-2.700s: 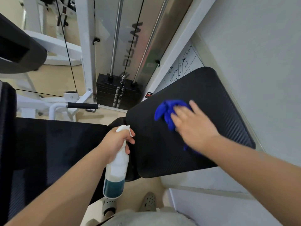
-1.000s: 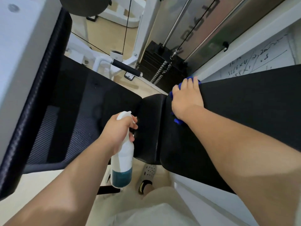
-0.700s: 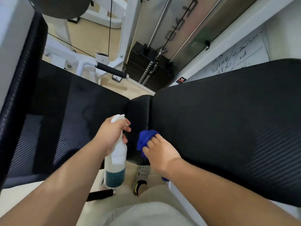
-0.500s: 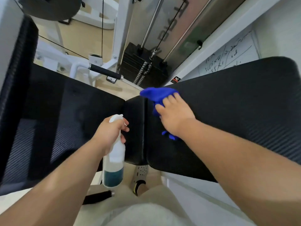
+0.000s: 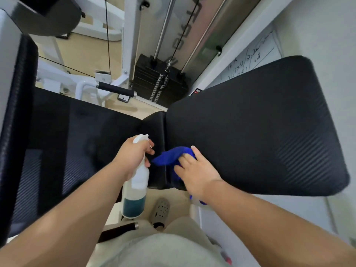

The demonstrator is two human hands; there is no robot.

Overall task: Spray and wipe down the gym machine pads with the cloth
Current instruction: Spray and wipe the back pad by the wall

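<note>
Cloth, blue and bunched, lies at the near left edge of the big black pad, under the right hand, whose fingers lie nearly straight and press it down. The left hand curls its fingers round the neck of a spray bottle, which hangs upright just beside the cloth, teal liquid in its bottom. Another dark pad sits to the left; a weight stack stands beyond.

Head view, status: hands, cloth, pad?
Left hand grips spray bottle. Right hand presses cloth on pad edge. Nothing in the way.
</note>
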